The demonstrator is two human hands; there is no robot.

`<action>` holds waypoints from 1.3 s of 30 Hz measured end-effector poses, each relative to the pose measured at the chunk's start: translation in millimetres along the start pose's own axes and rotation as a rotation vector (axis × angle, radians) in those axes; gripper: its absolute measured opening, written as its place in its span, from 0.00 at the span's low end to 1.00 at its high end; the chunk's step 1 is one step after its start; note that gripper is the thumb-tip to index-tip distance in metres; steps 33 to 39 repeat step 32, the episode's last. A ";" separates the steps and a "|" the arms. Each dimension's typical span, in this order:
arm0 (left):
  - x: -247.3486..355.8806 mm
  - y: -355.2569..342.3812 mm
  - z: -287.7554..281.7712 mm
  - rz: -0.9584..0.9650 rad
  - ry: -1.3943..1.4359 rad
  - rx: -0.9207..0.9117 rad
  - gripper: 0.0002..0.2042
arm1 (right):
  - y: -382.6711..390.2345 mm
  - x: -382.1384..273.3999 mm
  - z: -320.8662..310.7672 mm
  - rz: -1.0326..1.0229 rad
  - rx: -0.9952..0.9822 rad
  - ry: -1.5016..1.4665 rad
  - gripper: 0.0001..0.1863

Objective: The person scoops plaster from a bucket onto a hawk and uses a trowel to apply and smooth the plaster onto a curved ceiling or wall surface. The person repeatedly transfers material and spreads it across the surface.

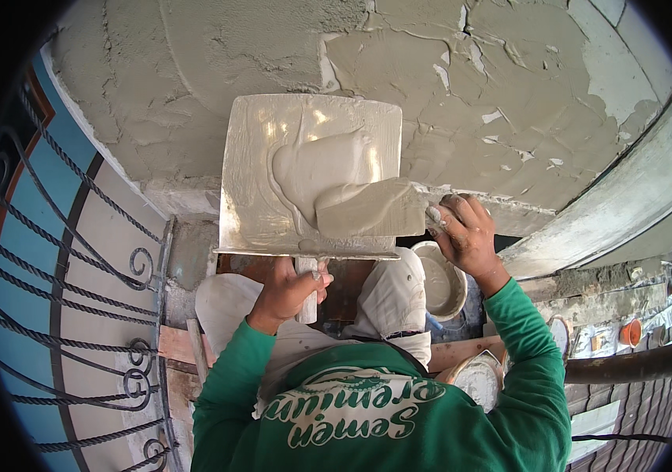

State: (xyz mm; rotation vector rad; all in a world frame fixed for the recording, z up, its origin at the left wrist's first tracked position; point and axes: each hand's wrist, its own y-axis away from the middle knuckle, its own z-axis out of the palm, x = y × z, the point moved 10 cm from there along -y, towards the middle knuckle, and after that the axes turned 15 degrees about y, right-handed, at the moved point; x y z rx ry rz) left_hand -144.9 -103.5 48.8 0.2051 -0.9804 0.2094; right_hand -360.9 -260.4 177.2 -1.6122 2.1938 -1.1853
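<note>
My left hand [292,291] is wrapped round the pale handle of a square metal plasterer's hawk [253,149], which it holds out in front of the wall. Wet grey plaster [316,165] lies in a smooth mound at the middle of the hawk. My right hand [465,234] grips a trowel [371,208], its handle mostly hidden in the fingers. The plaster-coated blade lies across the lower right of the hawk, by the mound. Behind both stands the wall [485,102], covered in rough grey plaster with pale bare patches at the upper right.
A white bucket [459,293] stands below my right hand; another bucket [481,381] is beside my right arm. Wrought-iron railing [76,338] runs along the left. A wooden plank [462,354] crosses under me. At right are a dark pipe [642,359], a small orange container [631,333] and roof tiles.
</note>
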 end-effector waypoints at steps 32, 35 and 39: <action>-24.0 -30.3 -47.0 -0.110 0.176 -0.162 0.17 | -206.4 245.0 -184.0 0.353 0.225 0.458 0.22; -24.0 -30.3 -47.0 -0.110 0.176 -0.162 0.17 | -206.4 245.0 -184.0 0.353 0.225 0.458 0.22; -24.0 -30.3 -47.0 -0.110 0.176 -0.162 0.17 | -206.4 245.0 -184.0 0.353 0.225 0.458 0.22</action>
